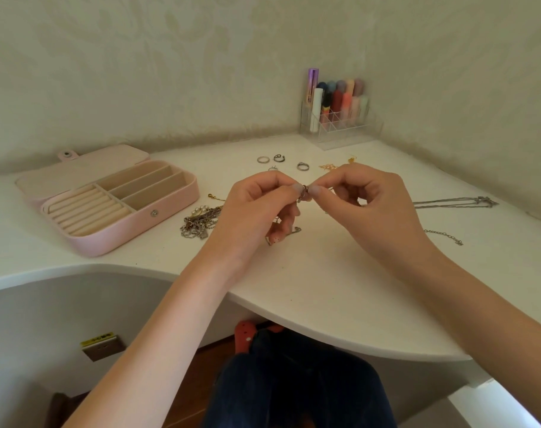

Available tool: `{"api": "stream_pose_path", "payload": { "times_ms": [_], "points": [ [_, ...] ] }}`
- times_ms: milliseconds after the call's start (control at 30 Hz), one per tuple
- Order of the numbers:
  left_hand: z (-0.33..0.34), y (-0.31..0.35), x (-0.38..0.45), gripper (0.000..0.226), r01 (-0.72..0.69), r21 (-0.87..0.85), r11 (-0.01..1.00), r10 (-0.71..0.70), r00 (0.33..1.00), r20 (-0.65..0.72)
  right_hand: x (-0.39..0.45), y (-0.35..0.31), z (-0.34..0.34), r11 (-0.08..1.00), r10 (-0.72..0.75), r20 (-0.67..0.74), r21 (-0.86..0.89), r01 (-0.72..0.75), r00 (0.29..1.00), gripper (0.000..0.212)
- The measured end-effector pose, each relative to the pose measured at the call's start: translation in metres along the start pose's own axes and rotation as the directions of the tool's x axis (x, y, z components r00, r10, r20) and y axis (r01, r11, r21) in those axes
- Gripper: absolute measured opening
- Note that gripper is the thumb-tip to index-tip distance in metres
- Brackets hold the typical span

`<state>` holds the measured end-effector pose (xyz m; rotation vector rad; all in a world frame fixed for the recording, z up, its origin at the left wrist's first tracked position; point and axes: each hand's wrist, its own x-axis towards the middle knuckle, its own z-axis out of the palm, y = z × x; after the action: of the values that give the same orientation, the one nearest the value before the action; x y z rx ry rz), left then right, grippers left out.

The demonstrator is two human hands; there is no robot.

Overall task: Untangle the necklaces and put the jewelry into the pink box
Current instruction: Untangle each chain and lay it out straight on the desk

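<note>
Both hands (306,196) pinching small clasp (305,189), chain (289,231) hanging down

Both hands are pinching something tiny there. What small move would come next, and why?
Probably ease the fingertips apart to loosen the knot. The left hand and right hand pinch it from either side, chain trails below, and the pink box holds no jewelry yet.

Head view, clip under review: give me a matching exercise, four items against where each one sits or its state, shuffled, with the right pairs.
Items:
1. pink box
2. tangled pile of chains
3. rings
4. clear organizer

Places or states:
A. back corner, holding coloured tubes
B. loose on the table beyond the hands
C. open, compartments showing no jewelry
D. between the box and the left hand

Pairs: 1-C, 2-D, 3-B, 4-A
</note>
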<state>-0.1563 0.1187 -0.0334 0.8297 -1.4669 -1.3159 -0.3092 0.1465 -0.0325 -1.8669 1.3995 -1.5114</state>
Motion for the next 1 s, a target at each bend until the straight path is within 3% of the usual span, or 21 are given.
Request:
{"api": "stream_pose_path", "payload": {
  "times_ms": [233,400,533,600,667,800,933,1000],
  "points": [
    [-0.001,-0.001,0.001,0.016,0.05,-0.048,0.998,-0.05,0.999,0.015,0.001,0.0,0.004,0.998,0.035,-0.036,0.049,-0.033,0.999,0.007],
    [0.001,-0.004,0.001,0.016,0.092,0.047,0.995,-0.095,0.992,0.077,0.002,-0.003,0.005,0.994,0.061,-0.061,0.098,-0.055,0.996,0.009],
    [0.002,-0.007,0.004,0.011,0.057,0.075,0.996,-0.055,0.998,-0.029,0.005,-0.003,0.002,0.962,0.184,-0.096,0.223,-0.159,0.978,0.006],
    [0.002,-0.012,0.007,0.008,-0.017,0.203,0.979,0.04,0.993,-0.111,0.005,-0.003,-0.001,0.948,0.23,-0.109,0.248,-0.197,0.967,0.006],
    [0.004,-0.016,0.009,0.009,-0.111,0.368,0.923,0.168,0.978,-0.126,0.005,-0.002,-0.002,0.943,0.246,-0.112,0.258,-0.21,0.963,0.008],
    [0.007,-0.02,0.006,0.01,-0.248,0.615,0.749,0.322,0.947,-0.01,0.006,-0.004,-0.006,0.931,0.252,-0.089,0.296,-0.216,0.964,0.008],
    [0.011,-0.02,0.004,0.021,-0.36,0.696,0.622,0.392,0.912,0.121,0.007,-0.007,-0.009,0.908,0.236,-0.05,0.366,-0.202,0.971,0.007],
    [0.015,-0.019,0.005,0.022,-0.391,0.713,0.582,0.358,0.91,0.208,0.009,-0.007,-0.014,0.886,0.234,-0.064,0.424,-0.186,0.97,0.009]
  ]
}}
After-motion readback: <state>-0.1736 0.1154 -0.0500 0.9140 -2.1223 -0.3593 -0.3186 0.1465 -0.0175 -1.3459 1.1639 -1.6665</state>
